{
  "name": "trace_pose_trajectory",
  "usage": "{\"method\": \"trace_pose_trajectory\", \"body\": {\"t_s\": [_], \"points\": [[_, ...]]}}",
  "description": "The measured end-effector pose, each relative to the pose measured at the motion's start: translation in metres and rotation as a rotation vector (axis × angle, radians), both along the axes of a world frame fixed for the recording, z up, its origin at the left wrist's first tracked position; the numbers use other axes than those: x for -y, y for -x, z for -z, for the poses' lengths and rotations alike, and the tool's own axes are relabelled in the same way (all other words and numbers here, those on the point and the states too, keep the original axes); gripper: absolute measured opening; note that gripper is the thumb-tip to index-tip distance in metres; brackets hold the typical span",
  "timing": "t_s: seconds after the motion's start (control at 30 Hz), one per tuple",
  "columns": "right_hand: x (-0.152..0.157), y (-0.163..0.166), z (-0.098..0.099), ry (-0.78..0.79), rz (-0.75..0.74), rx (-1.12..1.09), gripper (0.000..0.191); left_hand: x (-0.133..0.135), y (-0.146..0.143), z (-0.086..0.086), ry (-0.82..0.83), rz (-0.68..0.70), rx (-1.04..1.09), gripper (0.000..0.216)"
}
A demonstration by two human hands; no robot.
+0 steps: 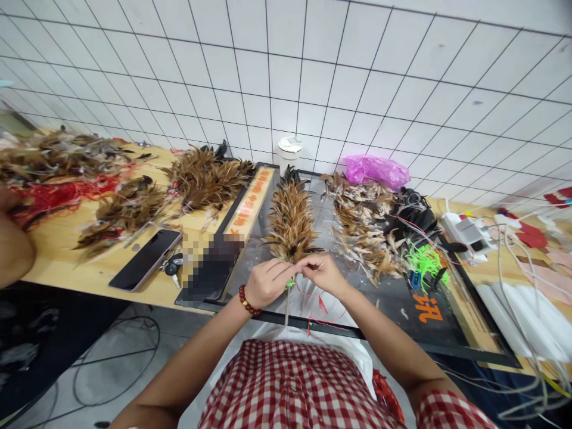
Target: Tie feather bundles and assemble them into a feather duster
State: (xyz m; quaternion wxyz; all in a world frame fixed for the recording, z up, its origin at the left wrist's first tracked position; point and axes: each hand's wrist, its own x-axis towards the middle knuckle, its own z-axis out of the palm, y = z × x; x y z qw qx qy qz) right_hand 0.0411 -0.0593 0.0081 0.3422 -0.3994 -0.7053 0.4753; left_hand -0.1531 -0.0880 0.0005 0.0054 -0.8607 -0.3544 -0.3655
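A feather duster with brown feathers and a dark tip lies in front of me, its thin stick pointing towards my body. My left hand, with a beaded bracelet at the wrist, is closed round the stick just below the feathers. Thumb and fingers of my right hand are pinched together at the same spot, touching the left fingertips; what they pinch is too small to tell. Bright green strands show on the stick under my hands. A thin red string hangs below the right fingers.
Loose feathers and green strips lie to the right, near a pink plastic bag. Leftward are finished-looking feather bundles, a phone, keys and another person's arm. A white-lidded container stands by the wall.
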Motion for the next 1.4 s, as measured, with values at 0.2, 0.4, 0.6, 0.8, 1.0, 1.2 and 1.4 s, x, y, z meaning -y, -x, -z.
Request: {"method": "trace_pose_trajectory", "body": {"t_s": [0.2, 0.4, 0.6, 0.8, 1.0, 1.2, 1.4], "points": [[0.000, -0.003, -0.029, -0.128, -0.128, 0.222, 0.007, -0.002, -0.008, 0.000, 0.134, -0.122, 0.154, 0.021], [-0.002, -0.015, -0.036, 0.475, -0.123, -0.273, 0.025, -0.005, -0.007, 0.005, 0.203, -0.165, 0.127, 0.026], [0.000, -0.009, -0.020, 0.245, 0.141, -0.138, 0.029, -0.004, -0.006, 0.008, 0.193, -0.163, 0.227, 0.021], [0.005, -0.006, -0.013, -0.306, 0.066, 0.219, 0.012, -0.004, -0.004, 0.010, 0.090, -0.142, 0.112, 0.021], [0.006, -0.009, -0.019, -0.021, -0.056, -0.067, 0.018, -0.004, -0.006, 0.010, 0.073, -0.151, 0.044, 0.023], [-0.002, -0.003, -0.008, -0.236, 0.082, 0.077, 0.011, -0.001, -0.009, 0.010, 0.090, -0.123, 0.046, 0.021], [-0.008, 0.004, 0.007, -0.118, 0.029, -0.251, 0.012, -0.003, -0.007, 0.015, 0.216, -0.146, 0.206, 0.020]]}}
